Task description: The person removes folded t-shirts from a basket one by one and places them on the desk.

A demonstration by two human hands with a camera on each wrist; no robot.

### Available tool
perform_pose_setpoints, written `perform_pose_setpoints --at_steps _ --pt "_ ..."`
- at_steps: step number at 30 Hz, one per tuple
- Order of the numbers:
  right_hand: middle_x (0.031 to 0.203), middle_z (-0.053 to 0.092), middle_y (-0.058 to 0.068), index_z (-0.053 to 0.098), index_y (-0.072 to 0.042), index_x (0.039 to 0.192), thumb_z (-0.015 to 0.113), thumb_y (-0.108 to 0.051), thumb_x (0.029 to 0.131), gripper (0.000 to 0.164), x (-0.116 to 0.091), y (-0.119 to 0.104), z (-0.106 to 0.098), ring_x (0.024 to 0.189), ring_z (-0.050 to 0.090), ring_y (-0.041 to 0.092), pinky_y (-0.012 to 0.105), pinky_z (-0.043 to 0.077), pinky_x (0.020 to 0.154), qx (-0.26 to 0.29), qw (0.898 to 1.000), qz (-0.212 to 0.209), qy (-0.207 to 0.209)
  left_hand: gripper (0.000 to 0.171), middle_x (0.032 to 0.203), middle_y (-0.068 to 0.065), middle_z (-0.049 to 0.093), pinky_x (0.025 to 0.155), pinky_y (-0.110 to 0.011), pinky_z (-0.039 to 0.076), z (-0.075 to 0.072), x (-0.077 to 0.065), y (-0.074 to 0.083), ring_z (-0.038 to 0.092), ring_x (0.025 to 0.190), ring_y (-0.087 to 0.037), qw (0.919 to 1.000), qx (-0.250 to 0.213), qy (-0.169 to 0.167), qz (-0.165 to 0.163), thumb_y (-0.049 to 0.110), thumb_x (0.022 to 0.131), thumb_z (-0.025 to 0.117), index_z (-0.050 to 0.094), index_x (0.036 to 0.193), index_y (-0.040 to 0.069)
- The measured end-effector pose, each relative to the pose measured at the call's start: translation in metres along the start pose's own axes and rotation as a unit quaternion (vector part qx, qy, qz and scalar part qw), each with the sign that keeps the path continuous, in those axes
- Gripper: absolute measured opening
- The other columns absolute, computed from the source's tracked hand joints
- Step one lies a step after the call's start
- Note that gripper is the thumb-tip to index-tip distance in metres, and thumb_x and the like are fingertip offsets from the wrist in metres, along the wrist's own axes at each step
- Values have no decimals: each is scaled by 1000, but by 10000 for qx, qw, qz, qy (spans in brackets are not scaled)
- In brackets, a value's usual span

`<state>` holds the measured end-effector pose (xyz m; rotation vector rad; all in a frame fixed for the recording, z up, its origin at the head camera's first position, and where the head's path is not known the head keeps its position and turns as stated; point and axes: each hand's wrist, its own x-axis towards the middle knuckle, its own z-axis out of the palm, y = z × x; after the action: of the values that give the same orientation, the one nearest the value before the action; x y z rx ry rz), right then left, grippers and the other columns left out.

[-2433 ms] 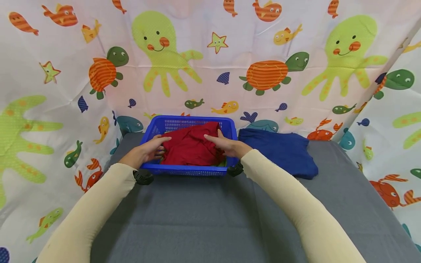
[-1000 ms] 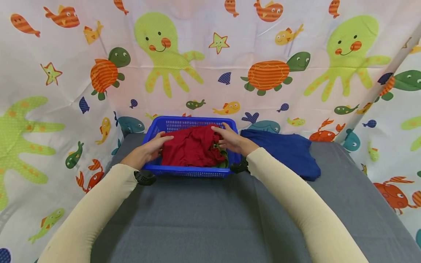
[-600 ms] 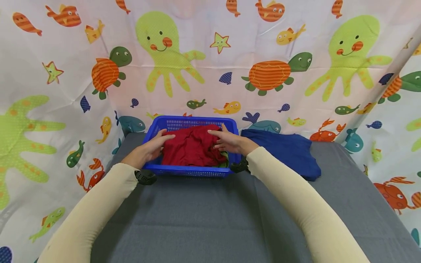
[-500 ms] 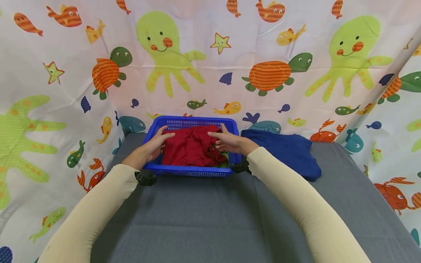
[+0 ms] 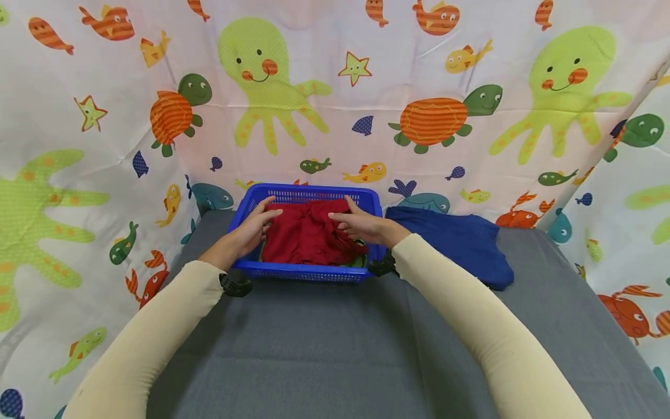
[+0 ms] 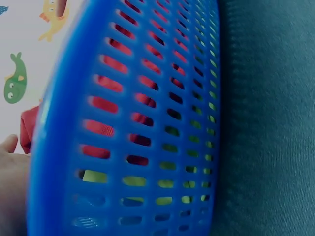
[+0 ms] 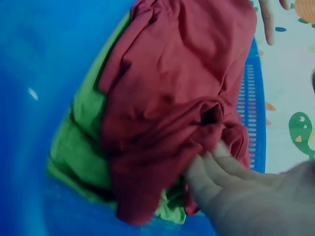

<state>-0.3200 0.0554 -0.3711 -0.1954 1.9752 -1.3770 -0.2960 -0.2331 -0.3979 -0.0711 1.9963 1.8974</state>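
A red garment lies crumpled in a blue plastic basket. Under it, green cloth pokes out along one side in the right wrist view. My left hand is at the garment's left edge, thumb extended above it; the basket's wall hides most of this hand in the left wrist view. At the opposite end my right hand touches the red fabric with nearly straight fingertips, close to a small fold, as the right wrist view shows.
To the right of the basket, a folded dark blue garment lies on the grey cloth-covered table. A white curtain printed with sea animals hangs behind and along both sides.
The right hand lifted toward the garment's back right corner, then came lower and a little left. The red fabric now spreads farther over the green cloth at right. The left hand stays near its edge.
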Motion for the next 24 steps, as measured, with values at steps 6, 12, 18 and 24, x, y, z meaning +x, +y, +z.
perform_pose_setpoints --at_steps 6,12,18,24 --pt "172 -6 13 -27 -37 157 53 -43 103 97 1 0 0 149 29 52 59 21 125 -461 9965 453 -530 73 170 -13 -2 125 -65 4 -1 0 -4 0 158 -39 9952 637 -524 -520 34 106 46 2 164 26" --pt "172 -2 10 -13 -41 160 56 -39 102 90 3 1 1 153 24 47 62 18 124 -599 9950 316 -737 70 171 -13 0 123 -68 3 3 2 -6 -3 157 -40 9843 1405 -903 -572 37 104 50 15 164 23" --pt "172 -7 7 -9 -38 162 56 -37 102 88 0 0 0 159 -3 35 61 10 127 -541 9955 131 -766 57 169 -11 17 125 -61 16 6 1 -1 14 156 -35 9960 599 -641 -183 31 107 44 30 159 12" --pt "171 -12 5 -9 -39 162 56 -37 102 88 1 -1 -3 159 -9 32 62 8 126 -587 9943 201 -873 56 168 -10 20 124 -58 22 4 -1 0 23 153 -36 9967 294 -745 -128 30 108 41 27 161 16"
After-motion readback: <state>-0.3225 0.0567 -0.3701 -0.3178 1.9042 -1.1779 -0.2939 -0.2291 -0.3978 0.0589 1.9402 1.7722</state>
